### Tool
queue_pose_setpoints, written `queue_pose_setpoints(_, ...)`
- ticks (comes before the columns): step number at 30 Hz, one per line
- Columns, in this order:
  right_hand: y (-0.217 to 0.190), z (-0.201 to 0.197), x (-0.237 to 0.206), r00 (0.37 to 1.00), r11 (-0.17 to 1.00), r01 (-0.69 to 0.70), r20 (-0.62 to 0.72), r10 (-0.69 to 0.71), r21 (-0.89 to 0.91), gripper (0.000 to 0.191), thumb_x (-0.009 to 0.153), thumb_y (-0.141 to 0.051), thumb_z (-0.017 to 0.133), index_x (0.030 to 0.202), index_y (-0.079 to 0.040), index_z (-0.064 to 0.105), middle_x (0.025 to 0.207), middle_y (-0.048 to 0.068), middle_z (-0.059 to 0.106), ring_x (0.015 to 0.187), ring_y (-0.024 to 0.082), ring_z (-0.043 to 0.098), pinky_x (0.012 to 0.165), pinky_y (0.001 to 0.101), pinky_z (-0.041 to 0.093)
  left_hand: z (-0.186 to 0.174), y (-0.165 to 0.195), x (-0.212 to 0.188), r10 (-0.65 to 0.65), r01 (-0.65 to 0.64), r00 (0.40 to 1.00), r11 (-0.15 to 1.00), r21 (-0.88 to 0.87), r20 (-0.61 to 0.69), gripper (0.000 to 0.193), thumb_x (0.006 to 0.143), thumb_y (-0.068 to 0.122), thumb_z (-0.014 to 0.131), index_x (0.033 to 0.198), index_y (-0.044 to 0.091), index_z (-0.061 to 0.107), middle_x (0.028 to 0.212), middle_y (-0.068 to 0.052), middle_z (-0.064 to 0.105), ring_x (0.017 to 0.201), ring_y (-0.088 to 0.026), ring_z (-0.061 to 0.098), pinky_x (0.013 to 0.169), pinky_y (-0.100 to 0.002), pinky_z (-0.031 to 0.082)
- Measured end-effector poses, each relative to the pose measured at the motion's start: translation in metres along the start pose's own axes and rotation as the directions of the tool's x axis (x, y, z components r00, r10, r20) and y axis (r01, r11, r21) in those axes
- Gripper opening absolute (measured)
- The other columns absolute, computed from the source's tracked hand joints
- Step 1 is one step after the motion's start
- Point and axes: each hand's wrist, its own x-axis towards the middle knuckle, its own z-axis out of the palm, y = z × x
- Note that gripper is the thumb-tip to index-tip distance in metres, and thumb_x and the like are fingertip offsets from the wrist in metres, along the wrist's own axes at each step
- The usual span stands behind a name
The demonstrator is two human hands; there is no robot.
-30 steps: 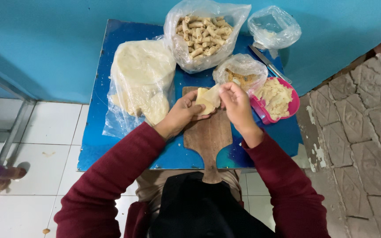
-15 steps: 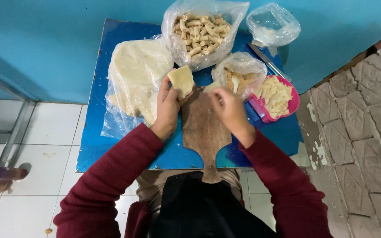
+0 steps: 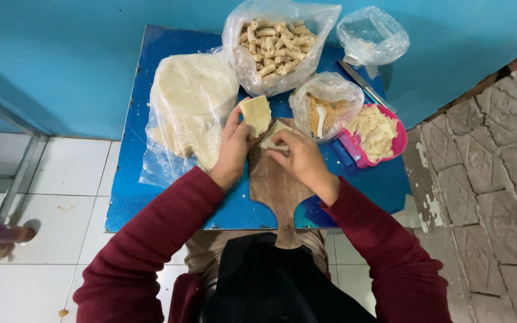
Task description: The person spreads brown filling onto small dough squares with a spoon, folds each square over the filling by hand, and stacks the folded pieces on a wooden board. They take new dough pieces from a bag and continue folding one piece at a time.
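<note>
My left hand (image 3: pixel 232 146) holds up a pale square wrapper (image 3: pixel 255 114) over the far end of a wooden cutting board (image 3: pixel 277 191). My right hand (image 3: pixel 299 157) presses a second pale wrapper (image 3: pixel 274 135) flat against the board, fingers curled on its edge. Both arms wear dark red sleeves. The board's handle points toward my body. Just left of my left hand lies a large clear bag with a stack of wrappers (image 3: pixel 189 101).
A small blue table (image 3: pixel 130 197) carries a bag of rolled-up pieces (image 3: pixel 276 45), a bag with a spoon and filling (image 3: pixel 323 106), a pink container of filling (image 3: pixel 381 133), an almost empty bag (image 3: pixel 371 36) and a knife (image 3: pixel 363 84). A stone wall is at right, white floor tiles at left.
My left hand lifted a wrapper off the board toward the big bag, then brought it back nearer. My right hand moved down onto another wrapper on the board.
</note>
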Motion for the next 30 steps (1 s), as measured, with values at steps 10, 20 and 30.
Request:
queue_pose_setpoints(10,-0.007,-0.022,0.007,0.976,0.98,0.194,-0.11,-0.188,0.046,0.026,0.088,-0.008,0.081,0.109,-0.005,0.067,0.109,0.011,0.069,0.1,0.031,0.068,0.083,0.0378,0.055,0.003,0.004,-0.002,-0.199,0.212,0.96,0.976,-0.048,0.196,0.07,0.093,-0.001,0.033,0.162,0.009,0.022,0.145,-0.014,0.053,0.114,-0.022,0.062,0.096,-0.034,0.053)
queue_pose_setpoints(20,-0.01,-0.024,0.007,0.961,0.967,0.256,-0.106,-0.255,-0.003,0.025,0.082,-0.007,0.083,0.104,-0.005,0.072,0.103,0.009,0.069,0.096,0.031,0.064,0.083,0.0393,0.052,0.004,0.008,-0.007,-0.301,0.285,0.931,0.953,0.103,0.207,0.079,0.092,-0.005,0.039,0.166,0.014,0.017,0.148,-0.008,0.05,0.123,-0.017,0.057,0.102,-0.033,0.049)
queue_pose_setpoints(30,0.001,-0.031,0.012,0.988,0.98,0.126,-0.108,-0.11,0.154,0.009,0.091,-0.003,0.077,0.098,-0.004,0.071,0.1,0.008,0.072,0.094,0.028,0.067,0.083,0.0366,0.053,0.018,0.012,0.0,-0.294,0.277,0.934,0.955,0.108,0.205,0.074,0.096,-0.001,0.042,0.165,0.013,0.017,0.149,-0.008,0.052,0.126,-0.017,0.059,0.106,-0.034,0.051)
